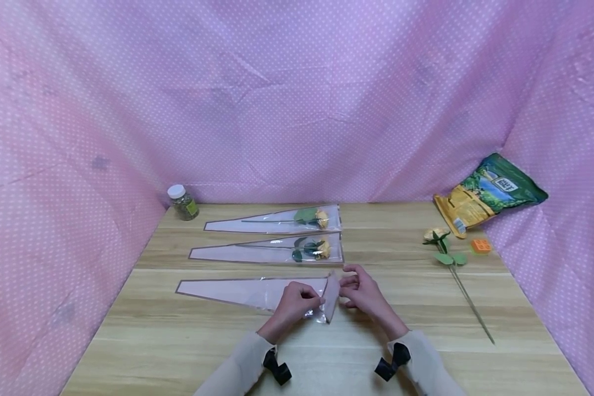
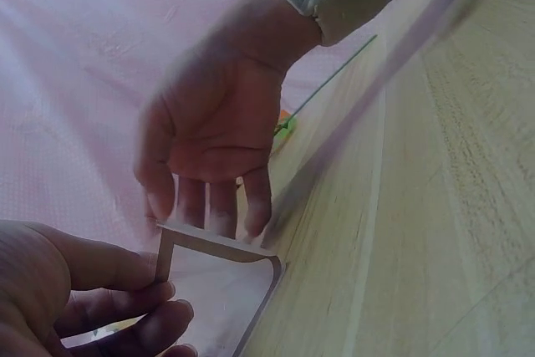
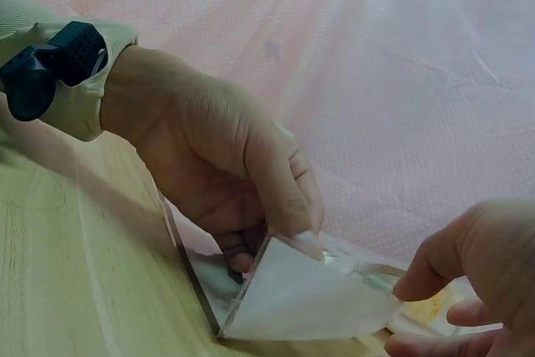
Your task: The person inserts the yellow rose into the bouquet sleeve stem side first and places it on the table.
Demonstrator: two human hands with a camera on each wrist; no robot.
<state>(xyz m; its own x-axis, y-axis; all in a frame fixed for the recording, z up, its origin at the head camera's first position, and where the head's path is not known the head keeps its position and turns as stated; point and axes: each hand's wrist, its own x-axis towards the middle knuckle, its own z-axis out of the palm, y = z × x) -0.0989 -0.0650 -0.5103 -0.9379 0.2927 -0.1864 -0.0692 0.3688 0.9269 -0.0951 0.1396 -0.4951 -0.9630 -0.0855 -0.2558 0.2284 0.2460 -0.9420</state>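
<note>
A flat, tapered flower sleeve (image 1: 218, 287) with a dark border lies at the front of the table, its wide end folded up into a flap. My left hand (image 1: 295, 303) pinches that wide end between thumb and fingertips; the pinch also shows in the left wrist view, where the hand (image 2: 92, 290) grips a bordered corner. Just right of the flap, my right hand (image 1: 367, 297) has loosely bent fingers at its edge. In the right wrist view the right hand's thumb and fingers (image 3: 456, 261) stand apart beside the pale flap (image 3: 313, 294).
Behind lie two similar sleeves (image 1: 218, 226) (image 1: 218, 253), each with a yellow rose inside. On the right are a loose rose (image 1: 459, 280), an orange block (image 1: 481, 246) and a green-and-yellow bag (image 1: 495, 190). A white-capped jar (image 1: 184, 204) stands back left, before the pink curtain (image 1: 297, 110).
</note>
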